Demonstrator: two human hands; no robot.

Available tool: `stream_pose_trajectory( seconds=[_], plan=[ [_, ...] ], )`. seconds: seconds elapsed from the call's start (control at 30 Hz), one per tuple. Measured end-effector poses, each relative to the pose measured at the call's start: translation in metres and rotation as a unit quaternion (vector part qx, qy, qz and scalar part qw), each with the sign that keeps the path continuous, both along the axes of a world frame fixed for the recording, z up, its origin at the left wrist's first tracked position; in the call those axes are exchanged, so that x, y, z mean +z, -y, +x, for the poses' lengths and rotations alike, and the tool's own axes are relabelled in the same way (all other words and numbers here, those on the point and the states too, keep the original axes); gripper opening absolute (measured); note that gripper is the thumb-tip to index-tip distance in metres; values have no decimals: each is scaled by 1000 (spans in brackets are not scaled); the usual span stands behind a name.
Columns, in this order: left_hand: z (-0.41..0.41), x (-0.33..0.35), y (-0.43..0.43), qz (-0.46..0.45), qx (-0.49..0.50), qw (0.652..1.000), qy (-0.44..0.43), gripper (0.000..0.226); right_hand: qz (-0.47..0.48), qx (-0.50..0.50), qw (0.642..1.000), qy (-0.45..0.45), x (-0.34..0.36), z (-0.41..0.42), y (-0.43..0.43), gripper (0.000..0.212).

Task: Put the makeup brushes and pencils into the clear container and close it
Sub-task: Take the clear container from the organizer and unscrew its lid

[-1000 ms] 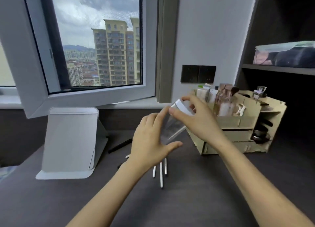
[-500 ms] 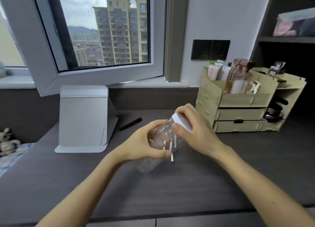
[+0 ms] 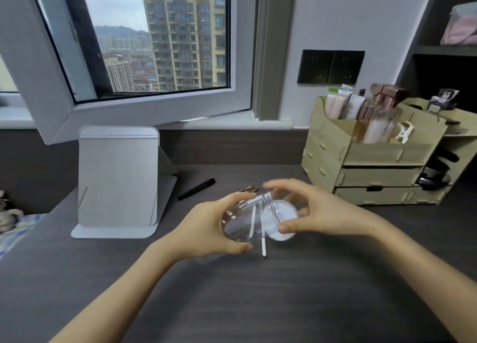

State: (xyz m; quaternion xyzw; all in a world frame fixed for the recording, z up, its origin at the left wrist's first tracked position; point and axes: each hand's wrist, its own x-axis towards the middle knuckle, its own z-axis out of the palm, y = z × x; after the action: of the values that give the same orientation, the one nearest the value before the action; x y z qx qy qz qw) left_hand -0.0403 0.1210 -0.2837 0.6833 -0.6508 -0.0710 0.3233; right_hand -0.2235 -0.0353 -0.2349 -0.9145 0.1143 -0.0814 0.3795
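The left hand is covering the base and near side of the clear container, so how far its grip is wrapping round cannot be told. The white lid is blurring against the right hand, and whether it is touching the container's mouth or sitting just off it is unclear. The white-handled brushes are showing through the plastic; whether they are lying inside it or on the counter behind is hard to judge, and their heads are hiding behind the fingers. Rose-coloured tips are peeking over the left fingers, too smeared to identify. The picture's edge is cutting off both forearms and the shelf at right.
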Motion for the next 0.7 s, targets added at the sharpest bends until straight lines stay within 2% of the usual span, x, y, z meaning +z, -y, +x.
stream_pose_trajectory(
  seconds=[0.1,0.2,0.33,0.43,0.53,0.63,0.7],
  plan=[
    [-1,-5,5,9,5,1000,-2,79,55,-12,998,17,-11,2,4,65],
    [-3,-13,8,22,17,1000,-6,82,158,-15,987,33,-25,0,8,71],
    [-7,-22,15,17,26,998,-45,84,235,-46,968,76,-47,1,9,78],
    [-7,-24,17,3,42,997,-67,82,264,-120,950,112,-63,0,16,60],
    [-3,-29,10,-35,76,984,-156,77,256,-214,934,126,-80,-8,26,42],
    [6,-38,3,-83,91,950,-286,76,200,-281,930,125,-98,-17,37,43],
    [12,-42,0,-108,103,926,-348,78,155,-286,937,124,-108,-17,41,39]
  ],
)
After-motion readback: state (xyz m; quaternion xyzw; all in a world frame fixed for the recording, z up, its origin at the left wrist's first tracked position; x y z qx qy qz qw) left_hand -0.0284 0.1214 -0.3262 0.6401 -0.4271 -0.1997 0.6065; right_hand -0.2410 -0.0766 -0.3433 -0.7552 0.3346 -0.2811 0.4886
